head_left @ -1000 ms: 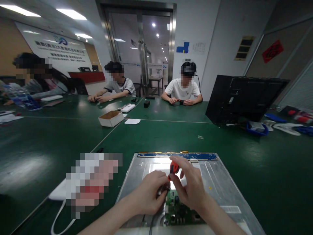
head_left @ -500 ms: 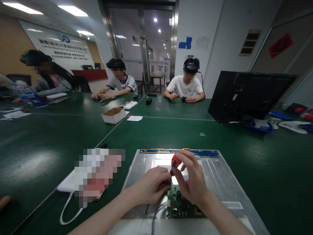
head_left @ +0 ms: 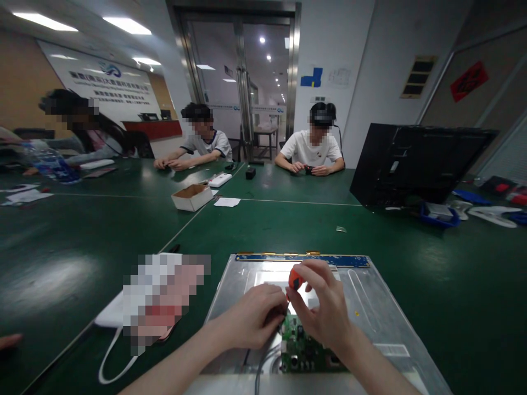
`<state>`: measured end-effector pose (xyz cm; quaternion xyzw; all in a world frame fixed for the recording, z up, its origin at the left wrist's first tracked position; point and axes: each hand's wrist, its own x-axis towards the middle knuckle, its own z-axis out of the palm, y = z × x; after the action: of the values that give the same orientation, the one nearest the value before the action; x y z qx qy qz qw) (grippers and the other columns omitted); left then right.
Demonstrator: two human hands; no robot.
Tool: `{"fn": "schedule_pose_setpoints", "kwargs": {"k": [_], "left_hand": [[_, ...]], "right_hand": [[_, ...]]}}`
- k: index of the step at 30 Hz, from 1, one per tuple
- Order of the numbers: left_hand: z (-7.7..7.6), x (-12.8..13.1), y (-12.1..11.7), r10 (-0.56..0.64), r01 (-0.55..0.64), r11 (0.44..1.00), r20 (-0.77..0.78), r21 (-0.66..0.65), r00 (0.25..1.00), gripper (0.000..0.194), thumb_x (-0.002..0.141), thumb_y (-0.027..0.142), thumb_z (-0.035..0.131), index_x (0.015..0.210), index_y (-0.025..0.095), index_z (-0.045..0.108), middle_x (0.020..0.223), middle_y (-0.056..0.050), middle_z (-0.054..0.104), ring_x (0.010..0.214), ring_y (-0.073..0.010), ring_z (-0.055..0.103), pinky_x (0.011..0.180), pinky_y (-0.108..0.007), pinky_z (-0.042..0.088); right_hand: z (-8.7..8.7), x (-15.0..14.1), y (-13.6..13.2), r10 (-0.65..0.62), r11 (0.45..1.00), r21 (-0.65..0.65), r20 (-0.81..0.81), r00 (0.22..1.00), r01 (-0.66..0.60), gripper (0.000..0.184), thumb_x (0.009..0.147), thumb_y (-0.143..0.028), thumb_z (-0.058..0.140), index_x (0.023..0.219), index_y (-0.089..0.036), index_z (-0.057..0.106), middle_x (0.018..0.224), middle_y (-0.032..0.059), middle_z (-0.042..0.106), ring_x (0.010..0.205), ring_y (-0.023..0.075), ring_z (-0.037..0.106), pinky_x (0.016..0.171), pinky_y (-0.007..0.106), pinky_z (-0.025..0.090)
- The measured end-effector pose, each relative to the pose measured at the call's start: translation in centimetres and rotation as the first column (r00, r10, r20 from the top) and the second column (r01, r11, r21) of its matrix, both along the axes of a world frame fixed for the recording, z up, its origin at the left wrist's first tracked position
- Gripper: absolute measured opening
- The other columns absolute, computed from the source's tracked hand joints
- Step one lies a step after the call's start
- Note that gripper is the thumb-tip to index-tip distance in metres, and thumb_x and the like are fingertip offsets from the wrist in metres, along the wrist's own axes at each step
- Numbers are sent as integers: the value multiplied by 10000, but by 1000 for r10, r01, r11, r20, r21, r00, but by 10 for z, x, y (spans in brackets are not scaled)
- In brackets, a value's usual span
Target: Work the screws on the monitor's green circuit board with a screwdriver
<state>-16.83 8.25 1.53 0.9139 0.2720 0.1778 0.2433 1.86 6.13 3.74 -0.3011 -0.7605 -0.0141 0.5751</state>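
My right hand (head_left: 327, 307) pinches the orange-and-black handle of a small screwdriver (head_left: 295, 278) between thumb and fingers. It is over a flat silver metal panel (head_left: 366, 307), which looks like the back of a display. Close beside the screwdriver's lower end, my left hand (head_left: 257, 312) is closed with its fingertips together. What those fingertips grip, if anything, is hidden. Beneath the hands, a green circuit board (head_left: 293, 348) is on the panel, partly covered by my right hand. A grey cable (head_left: 258, 370) runs from under my left hand toward me.
Left of the panel lie a white pouch-like item (head_left: 111, 307) with a strap and a blurred-out pink item (head_left: 177, 307). Farther off are an open cardboard box (head_left: 191, 197) and a paper (head_left: 227, 202). A black monitor (head_left: 415, 164) stands at right. Several people sit around the green table (head_left: 453, 274).
The screwdriver handle has turned and tilted slightly in my right hand, its orange end now facing me more. My left hand stays nearly in place. The view has shifted slightly.
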Motion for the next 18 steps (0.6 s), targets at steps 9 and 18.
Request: {"fn": "schedule_pose_setpoints", "kwargs": {"k": [9,18], "left_hand": [[2,0,-2,-4,4,999,-3,43,1000,156,782,70,512,873,194,539,843,-46,628,765,-204,570,673,-289,406],[0,0,-2,1,0,999,-10,49,1000,127,775,71,505,830,184,528,831,-46,622,750,-199,561,660,-285,399]], "right_hand": [[-3,-1,-1,20,999,27,-36,999,-19,394,890,-176,605,1255,-204,458,879,47,665,734,173,643,583,293,565],[0,-2,-2,29,999,21,-26,999,-29,369,890,-121,544,1243,-209,482,993,87,644,810,181,648,577,291,566]]}}
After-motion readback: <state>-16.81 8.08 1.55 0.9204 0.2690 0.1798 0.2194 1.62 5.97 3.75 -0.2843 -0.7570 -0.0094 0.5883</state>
